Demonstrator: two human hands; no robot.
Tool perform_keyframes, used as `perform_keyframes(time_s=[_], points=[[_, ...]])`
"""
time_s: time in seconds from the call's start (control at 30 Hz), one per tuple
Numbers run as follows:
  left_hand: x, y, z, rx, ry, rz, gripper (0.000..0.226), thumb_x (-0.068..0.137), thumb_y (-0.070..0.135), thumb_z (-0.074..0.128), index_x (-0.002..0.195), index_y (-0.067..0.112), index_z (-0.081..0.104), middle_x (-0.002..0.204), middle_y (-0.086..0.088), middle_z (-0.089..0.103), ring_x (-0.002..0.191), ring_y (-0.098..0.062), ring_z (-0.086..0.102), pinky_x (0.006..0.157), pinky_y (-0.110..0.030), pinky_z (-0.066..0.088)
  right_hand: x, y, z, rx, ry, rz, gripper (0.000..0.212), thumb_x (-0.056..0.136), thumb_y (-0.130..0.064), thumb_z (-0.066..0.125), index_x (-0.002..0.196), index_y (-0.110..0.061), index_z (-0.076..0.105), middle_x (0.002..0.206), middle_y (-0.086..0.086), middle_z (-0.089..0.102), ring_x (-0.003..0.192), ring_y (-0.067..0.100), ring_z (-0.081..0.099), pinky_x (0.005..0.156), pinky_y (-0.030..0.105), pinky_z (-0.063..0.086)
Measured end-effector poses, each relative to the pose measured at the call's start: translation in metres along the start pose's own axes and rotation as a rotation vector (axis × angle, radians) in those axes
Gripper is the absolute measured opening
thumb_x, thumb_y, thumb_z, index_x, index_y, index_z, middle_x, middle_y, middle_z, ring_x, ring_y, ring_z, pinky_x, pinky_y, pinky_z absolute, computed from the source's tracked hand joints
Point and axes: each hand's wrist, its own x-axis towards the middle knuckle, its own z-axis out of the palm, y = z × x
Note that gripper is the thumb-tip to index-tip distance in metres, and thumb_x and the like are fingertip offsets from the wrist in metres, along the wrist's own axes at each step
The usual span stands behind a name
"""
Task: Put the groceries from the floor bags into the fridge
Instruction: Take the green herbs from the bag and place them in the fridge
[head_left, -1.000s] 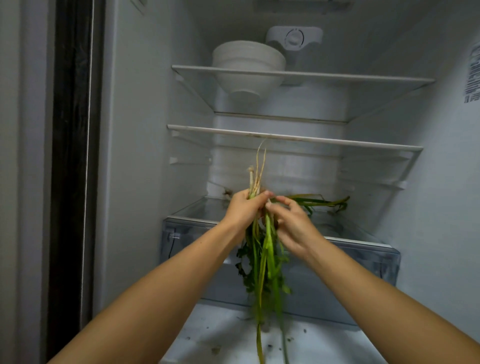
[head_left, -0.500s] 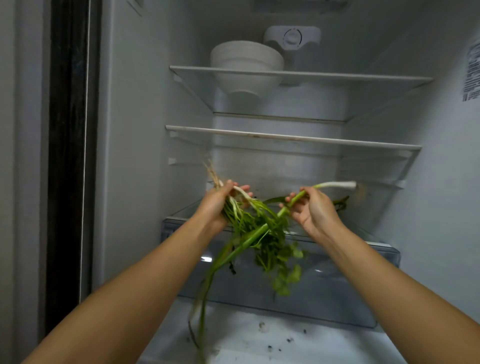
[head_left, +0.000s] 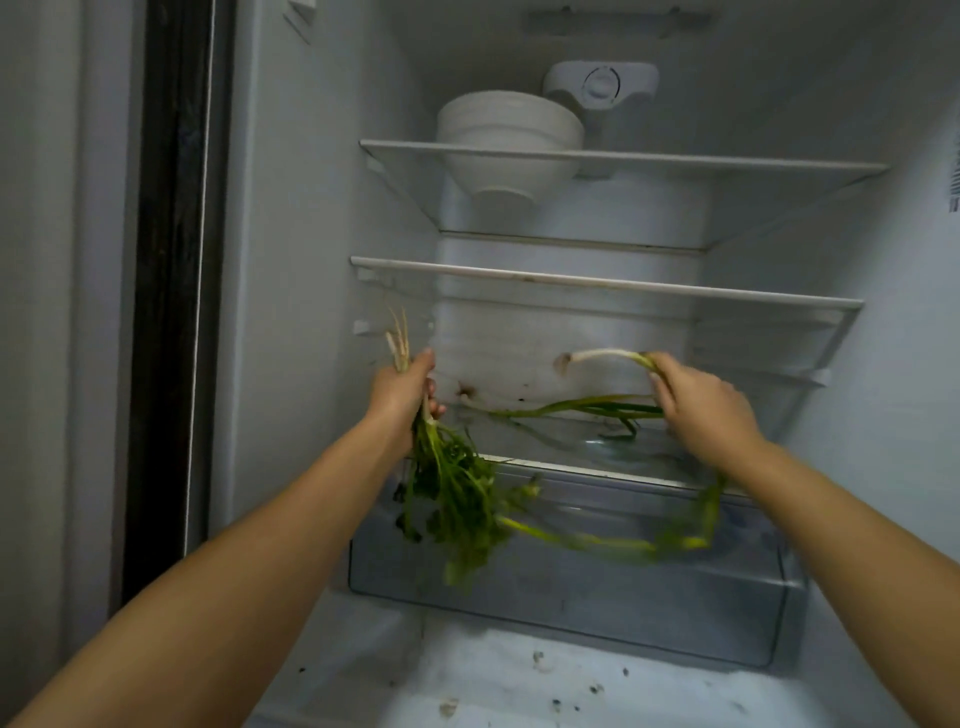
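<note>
Head view: greens being shelved above the crisper drawer (head_left: 571, 597), leafy herb bunch (head_left: 457, 499) gripped by left hand (head_left: 402, 397) over its left end, scallion (head_left: 608, 355) pinched by right hand (head_left: 701, 410) above its lid; next, both likely laid down there and released.
</note>
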Motion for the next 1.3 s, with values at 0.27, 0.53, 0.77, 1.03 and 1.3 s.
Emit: perform_keyframes(time_s=[0.27,0.53,0.77,1.03,1.3], points=[[-0.025,-0.015,0.037,0.26,-0.231,0.038,0.034,0.086,0.047,0.06,0.086,0.013,0.057,0.068,-0.005,0.05,0.052,-0.018,0.053,0.055,-0.029,0.05,0.008,-0.055,-0.006,0.344,-0.136,-0.056,0.029,0.101,-0.029,0.038,0.119,-0.014,0.056,0.105,0.016,0.066,0.098,0.033,0.06,0.07,0.034,0.037],[-0.037,-0.026,0.071,-0.197,-0.08,-0.115,0.019,0.088,0.017,0.063,0.098,0.005,0.051,0.08,-0.013,0.059,0.071,-0.024,0.061,0.072,-0.038,0.054,-0.025,-0.104,0.025,0.588,-0.468,-0.092,0.047,0.094,-0.053,0.04,0.135,-0.031,0.043,0.117,0.011,0.056,0.114,0.025,0.051,0.098,0.04,0.042],[-0.042,-0.024,0.065,-0.439,-0.233,-0.272,0.015,0.092,0.022,0.059,0.089,0.008,0.052,0.08,-0.011,0.055,0.077,-0.025,0.061,0.079,-0.043,0.054,-0.028,-0.096,0.008,0.186,-0.373,-0.007,0.056,0.078,-0.063,0.058,0.123,-0.029,0.055,0.126,0.002,0.04,0.124,0.022,0.032,0.104,0.043,0.033],[-0.055,0.0,0.05,-0.027,-0.549,-0.241,0.038,0.095,0.048,0.043,0.093,0.013,0.057,0.092,-0.007,0.065,0.084,-0.016,0.061,0.091,-0.033,0.045,-0.019,-0.082,-0.013,0.691,-0.52,-0.006,0.017,0.081,-0.004,0.053,0.069,-0.015,0.059,0.063,0.003,0.064,0.054,0.008,0.057,0.058,0.023,0.048],[-0.043,0.02,0.047,1.442,-0.277,1.122,0.061,0.086,0.037,0.062,0.138,0.014,0.04,0.139,-0.009,0.044,0.13,-0.025,0.039,0.109,-0.037,0.027,0.04,-0.072,-0.057,0.017,-0.57,-0.196,0.011,0.086,-0.019,0.061,0.096,-0.016,0.059,0.088,0.002,0.057,0.079,0.018,0.052,0.065,0.026,0.037]])
